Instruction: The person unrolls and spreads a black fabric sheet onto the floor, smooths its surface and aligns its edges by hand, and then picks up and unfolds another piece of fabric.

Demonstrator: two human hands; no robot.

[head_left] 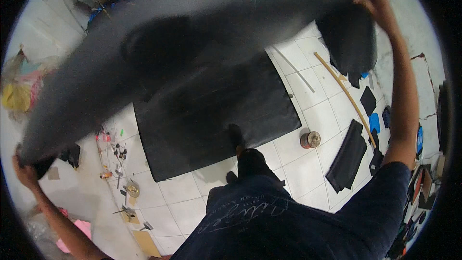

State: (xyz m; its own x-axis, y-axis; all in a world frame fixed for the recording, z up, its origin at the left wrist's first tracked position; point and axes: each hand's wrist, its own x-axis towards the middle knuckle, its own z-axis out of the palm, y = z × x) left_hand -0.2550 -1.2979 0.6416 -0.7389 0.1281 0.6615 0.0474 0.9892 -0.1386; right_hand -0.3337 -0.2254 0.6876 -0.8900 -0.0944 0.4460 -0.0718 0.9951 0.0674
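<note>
A wide sheet of dark grey-black material (207,9), perhaps leather or vinyl, is stretched in the air between my raised arms and looks blurred. My left hand (27,171) grips its corner low at the far left. At the upper right, the fingers of my right hand (378,7) close over the opposite corner. A dark flap (351,43) hangs below that hand. Beneath the raised sheet, a flat black sheet (211,125) covers part of the tiled floor, its far portion hidden. One of my feet is at its near edge.
To the right are a round tin (310,139), a folded black piece (346,156), a long wooden stick (346,94) and a metal strip (293,70). Small tools and a roll of tape (133,190) lie at the left. Plastic bags (21,89) line the left wall.
</note>
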